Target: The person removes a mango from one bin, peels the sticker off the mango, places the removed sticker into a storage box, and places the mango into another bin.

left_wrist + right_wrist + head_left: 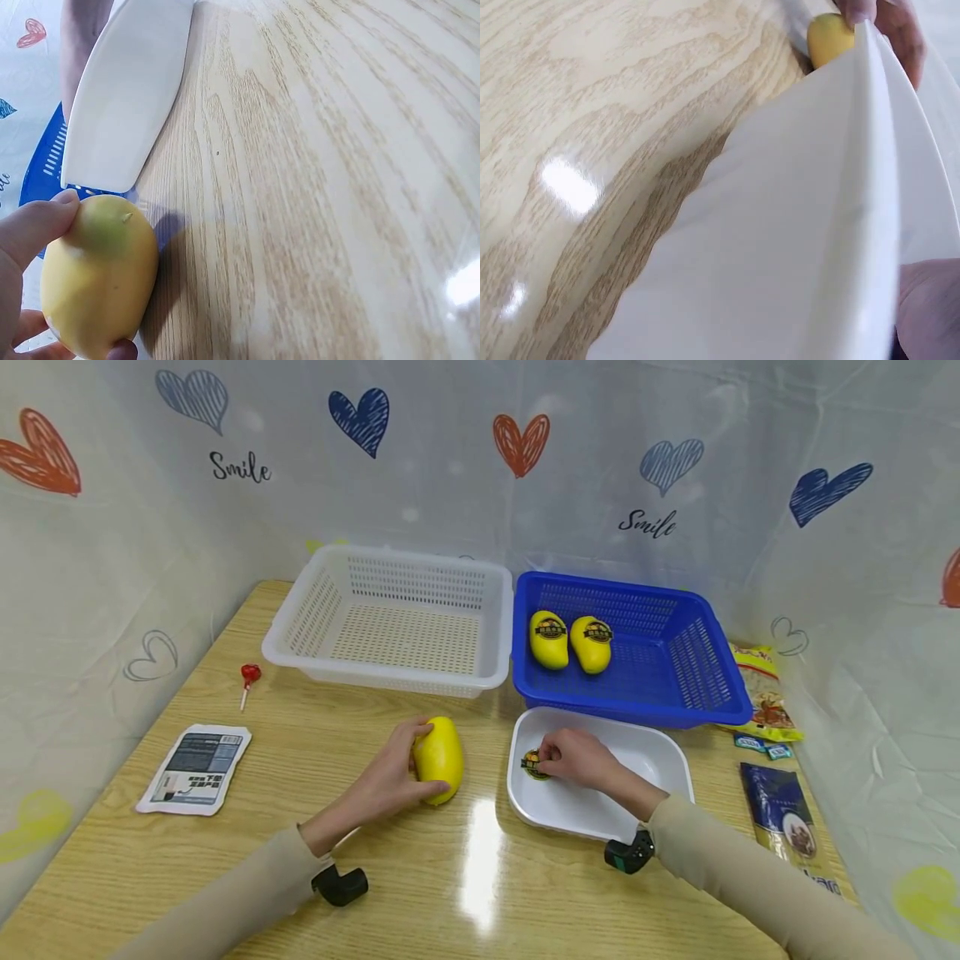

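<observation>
**Sticker off, bare mango waiting beside the tray**

Starting far left of the white tray (660, 752): a printed packet (193, 768) and a red-headed pin (248, 677) lie on the table (225, 860), and behind them the white basket (390, 618) holds nothing that shows. Your left hand (390, 777) curls its fingers round the yellow mango (438, 758), which rests on the table just left of the tray with no label visible on it. Your right hand (573, 758) sits inside the tray, fingertips pinching a round sticker (534, 764). Behind the tray, the blue basket (675, 693) holds two labelled mangoes (570, 642), so by my reading those two are left to do. Right of the tray, snack packets (780, 802) lie clear. Nothing blocks either hand.
</observation>
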`<state>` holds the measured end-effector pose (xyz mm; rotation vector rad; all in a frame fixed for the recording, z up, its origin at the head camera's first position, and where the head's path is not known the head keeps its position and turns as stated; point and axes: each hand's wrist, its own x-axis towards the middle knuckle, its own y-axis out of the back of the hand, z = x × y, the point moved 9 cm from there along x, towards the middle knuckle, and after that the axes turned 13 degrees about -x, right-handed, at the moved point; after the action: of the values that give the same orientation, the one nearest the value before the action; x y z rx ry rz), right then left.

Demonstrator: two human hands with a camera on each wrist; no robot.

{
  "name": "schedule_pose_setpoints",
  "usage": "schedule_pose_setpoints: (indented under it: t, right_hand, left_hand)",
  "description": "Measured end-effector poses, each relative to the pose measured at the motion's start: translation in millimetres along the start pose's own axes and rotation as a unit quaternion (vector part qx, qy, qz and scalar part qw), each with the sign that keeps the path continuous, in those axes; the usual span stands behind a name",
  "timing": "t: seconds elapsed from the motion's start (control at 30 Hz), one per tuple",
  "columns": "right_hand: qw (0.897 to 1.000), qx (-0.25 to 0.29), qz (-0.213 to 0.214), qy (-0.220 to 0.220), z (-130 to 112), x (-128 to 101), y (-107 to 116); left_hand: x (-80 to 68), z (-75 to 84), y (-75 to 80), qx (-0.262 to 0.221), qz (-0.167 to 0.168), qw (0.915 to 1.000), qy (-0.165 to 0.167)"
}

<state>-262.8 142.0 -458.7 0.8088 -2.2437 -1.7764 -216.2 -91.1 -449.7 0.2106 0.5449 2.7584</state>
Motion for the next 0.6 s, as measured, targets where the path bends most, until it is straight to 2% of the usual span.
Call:
schedule_pose_setpoints:
  t: [0.2, 0.4, 0.6]
  right_hand:
    - [0.999, 0.020, -0.002, 0.049, -3, 0, -2]
    - [0.994, 0.014, -0.003, 0.104, -9, -5, 1]
    - [0.989, 0.025, -0.047, 0.135, -14, -17, 13]
  left_hand:
    - [-0.1, -1.0, -0.6, 0.001, -0.002, 1.0000, 0.000]
    - [0.2, -1.6, -2.2, 0.003, -0.003, 1.0000, -0.008]
    - [-0.7, -0.5, -7.0, -0.004, -0.009, 0.9997, -0.025]
